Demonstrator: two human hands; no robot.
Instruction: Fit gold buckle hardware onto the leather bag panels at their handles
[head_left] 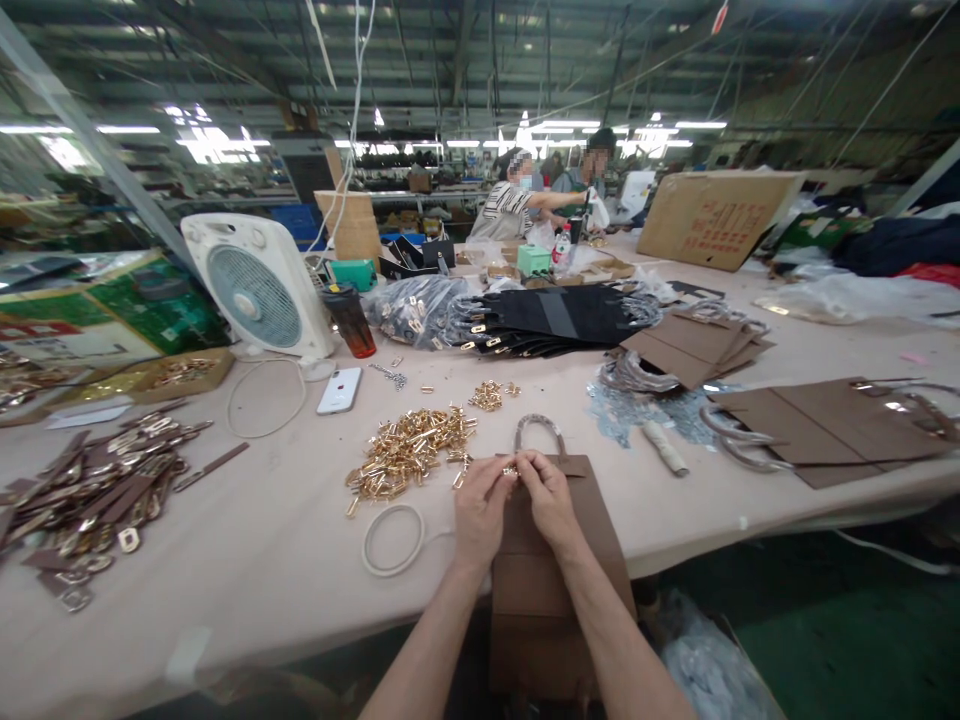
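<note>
A brown handbag panel (536,585) lies flat in front of me and hangs over the table's near edge, its wrapped handle (540,420) pointing away. Over its top end, my left hand (484,500) and my right hand (546,495) meet with fingertips pinched together. Between them shows a small gold metal fitting (511,471), partly covered by the fingers. Just left of my hands is a heap of gold fittings (412,450), with a smaller pile (487,395) behind it. A roll of tape (392,540) rests near my left wrist.
Brown straps with gold buckles (112,490) are heaped at left. A fan (255,285), a phone (339,390) and a tumbler (350,322) stand behind. Black panels (555,315) and brown bag panels (832,425) lie further back and right. Two people work across the table.
</note>
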